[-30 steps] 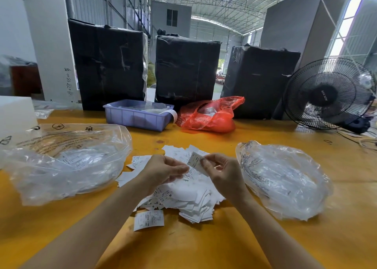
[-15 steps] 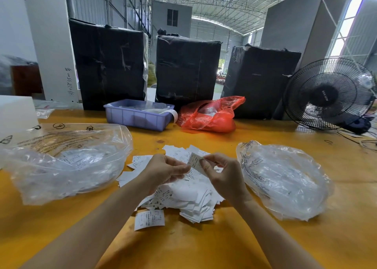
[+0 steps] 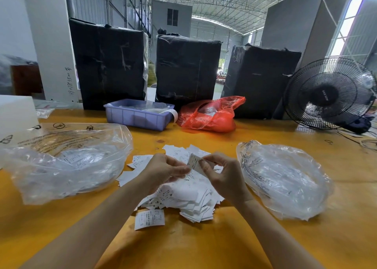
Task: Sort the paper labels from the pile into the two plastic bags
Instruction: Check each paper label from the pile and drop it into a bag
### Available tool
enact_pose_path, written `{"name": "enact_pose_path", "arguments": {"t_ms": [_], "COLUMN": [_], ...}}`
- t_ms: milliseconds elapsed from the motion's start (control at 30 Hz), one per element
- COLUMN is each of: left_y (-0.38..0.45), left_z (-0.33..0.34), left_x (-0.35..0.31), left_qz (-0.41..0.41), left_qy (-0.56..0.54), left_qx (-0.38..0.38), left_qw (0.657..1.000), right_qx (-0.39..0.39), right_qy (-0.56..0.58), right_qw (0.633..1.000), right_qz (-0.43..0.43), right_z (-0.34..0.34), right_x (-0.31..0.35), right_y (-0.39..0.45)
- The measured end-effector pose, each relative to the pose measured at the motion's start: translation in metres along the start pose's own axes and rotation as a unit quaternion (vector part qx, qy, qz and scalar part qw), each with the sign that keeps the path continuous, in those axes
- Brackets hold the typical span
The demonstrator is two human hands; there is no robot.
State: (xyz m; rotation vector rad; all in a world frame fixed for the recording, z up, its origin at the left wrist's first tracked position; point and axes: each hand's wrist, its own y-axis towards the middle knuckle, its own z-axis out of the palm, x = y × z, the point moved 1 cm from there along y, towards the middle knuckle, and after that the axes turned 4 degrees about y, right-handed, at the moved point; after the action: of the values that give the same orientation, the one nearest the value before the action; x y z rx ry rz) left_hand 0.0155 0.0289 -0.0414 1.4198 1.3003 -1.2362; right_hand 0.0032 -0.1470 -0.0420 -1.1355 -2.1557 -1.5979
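Observation:
A pile of white paper labels (image 3: 189, 199) lies in the middle of the yellow table (image 3: 204, 244). Above it, my left hand (image 3: 163, 172) and my right hand (image 3: 222, 175) both pinch one small label (image 3: 194, 163) between fingertips and thumb. A clear plastic bag (image 3: 65, 162) holding some labels lies open to the left of the pile. A second clear plastic bag (image 3: 285, 179) lies to the right, labels dimly visible inside. One loose label (image 3: 149, 219) sits apart at the pile's near edge.
Behind the pile stand a purple plastic tray (image 3: 138, 118) and a red plastic bag (image 3: 210, 115). Three black-wrapped bales (image 3: 185, 69) line the table's far edge. A black fan (image 3: 328, 95) with cables sits at the far right, a white box (image 3: 16, 115) at the far left.
Both hands stay over the pile. The held label has tilted slightly as the fingertips of both hands closed in on it.

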Motion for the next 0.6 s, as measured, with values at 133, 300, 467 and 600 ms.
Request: {"name": "enact_pose_path", "arguments": {"t_ms": [133, 300, 467, 600], "left_y": [-0.0006, -0.0031, -0.0033, -0.0019], "left_z": [0.0005, 0.0004, 0.0001, 0.0], "left_x": [-0.0008, -0.0027, -0.003, -0.002], "left_qz": [0.001, 0.006, 0.01, 0.021], "left_qy": [0.006, 0.023, 0.028, 0.034], "left_qx": [0.005, 0.015, 0.016, 0.002], "left_qw": [1.0, 1.0, 0.999, 0.999], "right_qx": [-0.012, -0.009, -0.01, -0.012], "right_qy": [-0.04, -0.064, -0.061, -0.039], "right_qw": [0.998, 0.996, 0.997, 0.999], "right_qz": [-0.041, -0.059, -0.048, -0.036], "right_z": [0.0007, 0.0012, 0.0006, 0.001], "right_x": [0.0005, 0.0007, -0.0006, 0.0009], "right_y": [-0.001, -0.0009, -0.001, -0.0011]}}
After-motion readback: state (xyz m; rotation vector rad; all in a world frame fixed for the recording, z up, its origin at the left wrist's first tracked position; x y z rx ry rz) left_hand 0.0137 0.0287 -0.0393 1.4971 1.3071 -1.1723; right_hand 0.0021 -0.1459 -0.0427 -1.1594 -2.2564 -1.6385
